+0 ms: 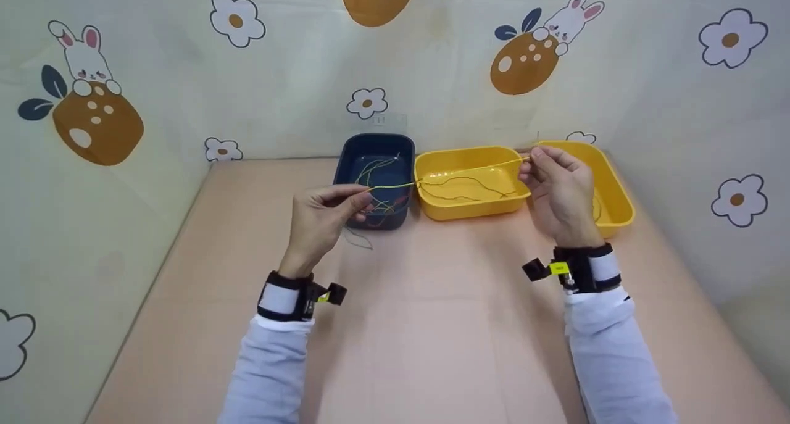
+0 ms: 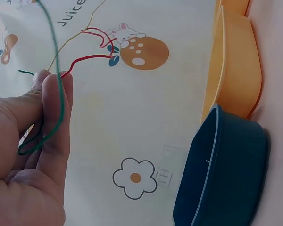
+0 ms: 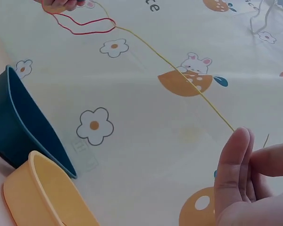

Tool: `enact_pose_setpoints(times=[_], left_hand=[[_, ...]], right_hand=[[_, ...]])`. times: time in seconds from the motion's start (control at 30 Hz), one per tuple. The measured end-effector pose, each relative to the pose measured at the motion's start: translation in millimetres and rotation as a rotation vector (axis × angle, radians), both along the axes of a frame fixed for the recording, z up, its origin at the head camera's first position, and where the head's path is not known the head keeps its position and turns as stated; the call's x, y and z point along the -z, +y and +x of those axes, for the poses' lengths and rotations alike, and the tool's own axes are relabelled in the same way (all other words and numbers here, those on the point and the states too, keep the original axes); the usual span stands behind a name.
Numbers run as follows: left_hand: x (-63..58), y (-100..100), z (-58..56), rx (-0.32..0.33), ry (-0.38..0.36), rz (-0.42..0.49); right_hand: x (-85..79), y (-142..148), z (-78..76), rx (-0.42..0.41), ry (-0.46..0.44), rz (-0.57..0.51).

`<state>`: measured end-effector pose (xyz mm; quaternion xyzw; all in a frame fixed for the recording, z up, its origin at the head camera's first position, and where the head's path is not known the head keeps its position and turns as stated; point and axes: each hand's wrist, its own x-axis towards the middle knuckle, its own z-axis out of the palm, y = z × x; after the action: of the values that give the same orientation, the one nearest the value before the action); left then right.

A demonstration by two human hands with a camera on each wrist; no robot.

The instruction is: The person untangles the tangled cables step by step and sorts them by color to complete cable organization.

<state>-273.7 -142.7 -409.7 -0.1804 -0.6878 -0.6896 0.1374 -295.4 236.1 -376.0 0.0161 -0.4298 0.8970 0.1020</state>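
Between my raised hands a thin yellow wire (image 1: 469, 168) is stretched nearly straight. My left hand (image 1: 318, 223) pinches one part of it between thumb and fingers, together with a green wire (image 2: 61, 96) that loops over the hand. A red wire (image 2: 92, 57) also extends from these fingertips and meets the yellow one in a loose bend. The right hand (image 1: 565, 192) pinches the yellow wire near its other end; a short tip sticks up past the thumb. In the head view, the left hand is in front of the dark blue bin (image 1: 378, 145), the right before the right-hand yellow bin (image 1: 620, 208).
A middle yellow bin (image 1: 472, 212) stands between the blue bin and the right-hand yellow one, all along the back of the pinkish table (image 1: 419, 325). Thin dark curved lines show across the middle bin; wires or shadows, I cannot tell. A patterned wall covering (image 1: 296, 91) rises behind.
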Motion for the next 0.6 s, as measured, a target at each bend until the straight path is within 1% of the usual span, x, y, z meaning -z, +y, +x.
enact_pose_setpoints(times=[0.13,0.23,0.3,0.37,0.47,0.6], left_hand=[[-0.8,-1.3,-0.3,-0.001,0.003,-0.03],[-1.2,-1.7,-0.2,0.011,0.011,-0.05],[-0.7,-1.9,-0.9,0.016,0.013,-0.062],[-0.1,-2.4,-1.7,0.008,0.013,-0.06],[-0.2,-5.2,-2.6,-0.033,0.012,-0.037],[-1.9,-11.5,-3.8,-0.1,0.022,0.026]], right_hand=[[-2.7,4.5,0.8,0.061,0.013,-0.045],[-3.9,7.1,0.9,0.096,0.023,-0.073],[-4.4,8.2,0.9,0.101,0.023,-0.089],[-4.7,9.0,1.3,0.112,0.02,-0.089],[-5.7,10.0,1.8,0.133,0.03,-0.101],[-8.1,12.7,3.7,0.165,0.057,-0.091]])
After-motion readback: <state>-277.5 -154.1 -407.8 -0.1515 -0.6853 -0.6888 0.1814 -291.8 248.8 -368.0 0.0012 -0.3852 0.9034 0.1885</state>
